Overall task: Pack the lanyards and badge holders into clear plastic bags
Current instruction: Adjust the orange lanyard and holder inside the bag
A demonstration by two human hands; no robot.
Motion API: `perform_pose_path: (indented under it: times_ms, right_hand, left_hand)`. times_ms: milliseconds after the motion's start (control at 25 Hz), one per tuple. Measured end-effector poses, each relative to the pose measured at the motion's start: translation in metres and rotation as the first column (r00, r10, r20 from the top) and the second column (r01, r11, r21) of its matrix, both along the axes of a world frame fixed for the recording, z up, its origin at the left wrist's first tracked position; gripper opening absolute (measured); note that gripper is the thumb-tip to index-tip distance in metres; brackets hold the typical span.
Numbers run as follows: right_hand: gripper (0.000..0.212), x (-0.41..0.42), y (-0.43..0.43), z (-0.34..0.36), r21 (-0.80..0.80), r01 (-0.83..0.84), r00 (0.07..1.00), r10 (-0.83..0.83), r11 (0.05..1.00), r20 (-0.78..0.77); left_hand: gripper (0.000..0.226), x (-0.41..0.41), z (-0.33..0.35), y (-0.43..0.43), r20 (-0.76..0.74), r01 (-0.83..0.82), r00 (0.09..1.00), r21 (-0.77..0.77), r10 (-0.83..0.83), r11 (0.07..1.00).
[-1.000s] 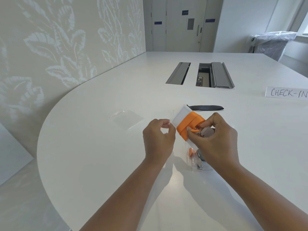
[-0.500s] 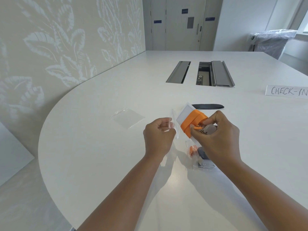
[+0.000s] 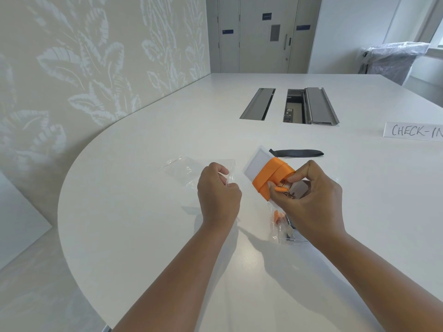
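My right hand (image 3: 311, 202) grips an orange lanyard (image 3: 271, 178) wound around a white badge holder (image 3: 256, 164), lifted just above the white table (image 3: 143, 212). My left hand (image 3: 218, 195) pinches the edge of a clear plastic bag (image 3: 231, 173), held a short gap to the left of the bundle. Under my right hand lies a packed clear bag (image 3: 279, 224) with orange and dark items inside. Another clear bag (image 3: 179, 167) lies flat on the table behind my left hand.
A black lanyard strip (image 3: 297, 153) lies beyond the bundle. A CHECK-IN card (image 3: 414, 131) stands at the right. Two cable hatches (image 3: 290, 106) sit in the table's middle, one open. The table's curved edge (image 3: 64, 226) runs close on the left.
My hands have drawn apart: the left one moved left with the clear bag, the right one shifted slightly right with the orange bundle.
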State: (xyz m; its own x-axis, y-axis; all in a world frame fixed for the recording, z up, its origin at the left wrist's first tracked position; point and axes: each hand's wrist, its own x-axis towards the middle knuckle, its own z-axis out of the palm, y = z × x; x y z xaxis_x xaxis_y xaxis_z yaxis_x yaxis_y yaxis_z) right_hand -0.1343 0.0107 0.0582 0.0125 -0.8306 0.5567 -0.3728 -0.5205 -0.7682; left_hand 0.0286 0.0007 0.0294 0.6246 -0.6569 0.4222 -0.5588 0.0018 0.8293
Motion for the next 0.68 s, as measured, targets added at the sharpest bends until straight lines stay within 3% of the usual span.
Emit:
perform_pose_path:
  times_ms: [120, 280, 680]
  right_hand:
    - [0.037, 0.003, 0.002, -0.006, -0.115, -0.039, 0.997, 0.031, 0.993, -0.073]
    - [0.039, 0.003, 0.000, -0.012, -0.139, -0.060, 0.989, 0.040, 0.989, -0.145]
    - [0.037, 0.003, -0.002, -0.010, -0.118, -0.033, 0.998, 0.027, 0.992, -0.053]
  left_hand:
    - [0.034, -0.003, -0.001, -0.002, -0.003, 0.006, 1.000, -0.022, -0.006, 1.000]
    - [0.037, -0.005, -0.002, -0.003, -0.019, 0.004, 1.000, -0.025, -0.005, 1.000]
    - [0.048, 0.000, 0.006, 0.003, -0.038, -0.024, 0.999, 0.094, 0.027, 0.995]
